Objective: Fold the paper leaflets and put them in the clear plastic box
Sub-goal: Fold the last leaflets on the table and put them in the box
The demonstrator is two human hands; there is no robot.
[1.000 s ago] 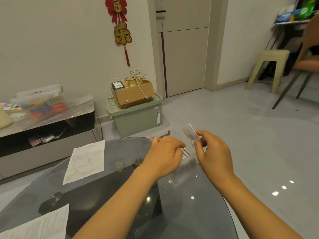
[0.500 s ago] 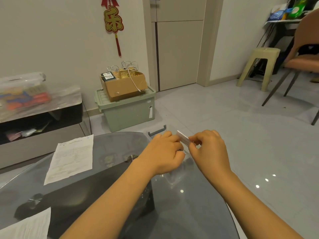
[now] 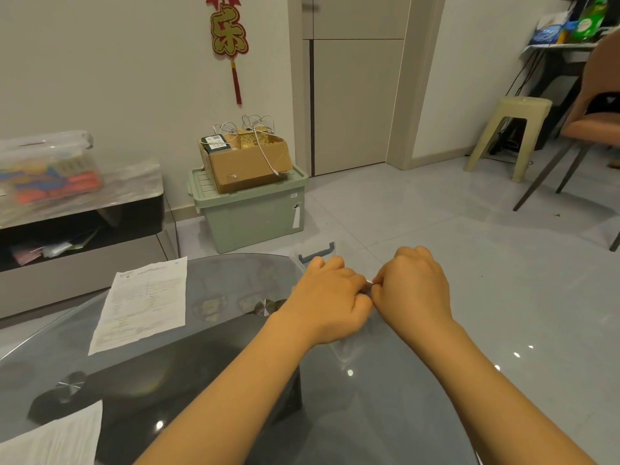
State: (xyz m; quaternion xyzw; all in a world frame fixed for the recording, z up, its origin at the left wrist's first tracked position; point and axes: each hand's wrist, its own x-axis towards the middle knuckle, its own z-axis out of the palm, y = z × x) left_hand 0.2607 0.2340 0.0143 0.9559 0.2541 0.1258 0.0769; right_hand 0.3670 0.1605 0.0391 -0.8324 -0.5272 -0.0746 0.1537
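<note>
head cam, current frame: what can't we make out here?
- Small folded white paper leaflet: only a sliver shows between the left hand and right hand; curled fingers hide its folds.
- Clear plastic box: mostly behind both hands; contents unreadable.
- Flat white printed leaflet: text too small.
- Second white leaflet: cut off by the lower left edge.

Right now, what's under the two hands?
Both hands, left hand and right hand, pinch a folded leaflet over the clear plastic box; the box's contents are covered.
</note>
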